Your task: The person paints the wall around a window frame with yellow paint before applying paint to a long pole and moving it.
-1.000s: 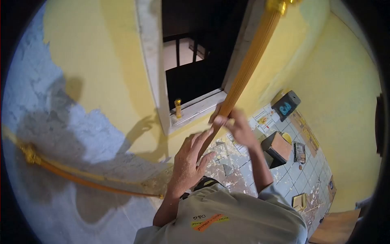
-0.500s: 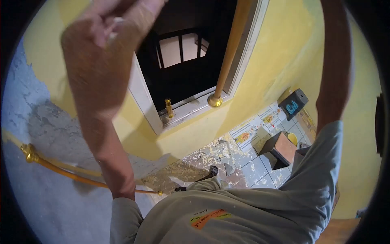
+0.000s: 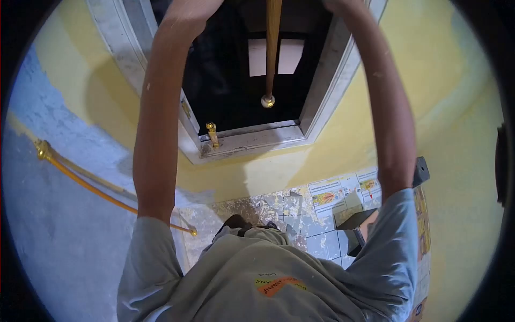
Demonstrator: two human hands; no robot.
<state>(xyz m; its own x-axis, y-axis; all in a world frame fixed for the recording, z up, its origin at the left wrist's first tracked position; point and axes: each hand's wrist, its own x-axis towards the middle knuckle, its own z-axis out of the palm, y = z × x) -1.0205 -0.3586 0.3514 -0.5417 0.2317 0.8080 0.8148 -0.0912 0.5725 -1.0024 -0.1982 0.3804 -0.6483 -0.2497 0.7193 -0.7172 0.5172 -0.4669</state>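
My left hand (image 3: 194,12) is raised at the top edge, its fingers cut off by the frame. Only a little of my right hand (image 3: 339,4) shows at the top, to the right. Between my two forearms a wooden-looking pole (image 3: 273,43) hangs down across the dark window opening, its gold-tipped lower end (image 3: 267,101) above the sill. The pole's upper end runs out of view, and I cannot tell whether either hand holds it. Below my left wrist, a small gold bracket (image 3: 213,135) stands on the left end of the white window sill (image 3: 257,140).
Along the left wall runs a rod (image 3: 94,188) with gold ends. Paint flakes litter the tiled floor (image 3: 322,244), where printed sheets (image 3: 328,197) lie by the wall. A box-like stool (image 3: 354,225) and a dark block (image 3: 421,170) stand at the right.
My left hand has gone up and partly out of view. The pole now hangs nearer the middle of the opening, its end off the sill corner. My right arm has shifted left.
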